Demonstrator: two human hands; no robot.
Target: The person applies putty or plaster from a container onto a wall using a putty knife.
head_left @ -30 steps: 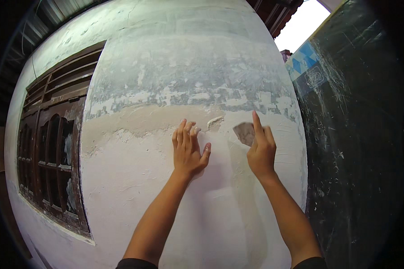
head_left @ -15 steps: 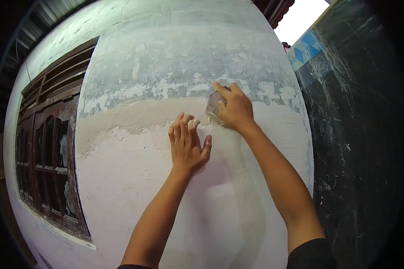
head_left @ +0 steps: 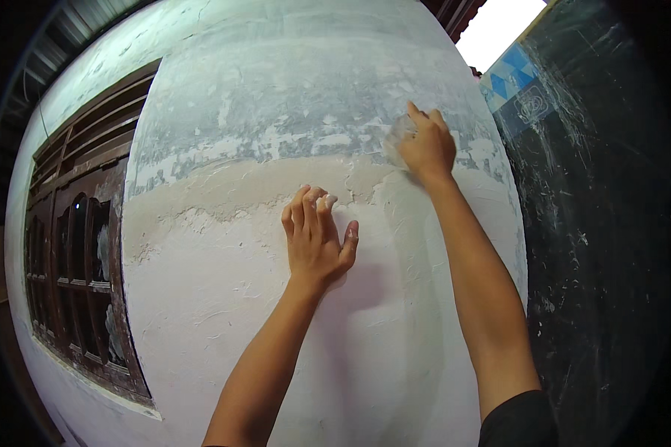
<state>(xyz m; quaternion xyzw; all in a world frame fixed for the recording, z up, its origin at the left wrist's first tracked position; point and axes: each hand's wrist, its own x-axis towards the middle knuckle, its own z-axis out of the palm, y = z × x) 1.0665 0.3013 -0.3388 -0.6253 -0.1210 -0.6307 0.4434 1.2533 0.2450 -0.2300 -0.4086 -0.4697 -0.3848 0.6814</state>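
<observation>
Up on the wall [head_left: 224, 320], my right hand [head_left: 429, 149] grips a flat greyish putty scraper [head_left: 396, 143], its blade blurred by motion. The scraper lies along the border between the beige putty band and the patchy grey surface above it. Much of its near side is hidden behind my fingers. Lower and to the left, my left hand [head_left: 314, 242] is held up by the wall, fingers apart and slightly bent, with nothing in it. White smears show on its fingertips; I cannot tell whether they touch the wall.
A dark brown wooden window [head_left: 89, 268] with slatted vents is set into the wall on the left. To the right stands a black, white-streaked surface [head_left: 604, 223] with a blue-and-white patch [head_left: 513, 73] near its top. Corrugated roofing [head_left: 74, 28] shows at upper left.
My right hand has moved the scraper up and to the right across the wall, uncovering the putty where it was. My left hand has stayed almost in place.
</observation>
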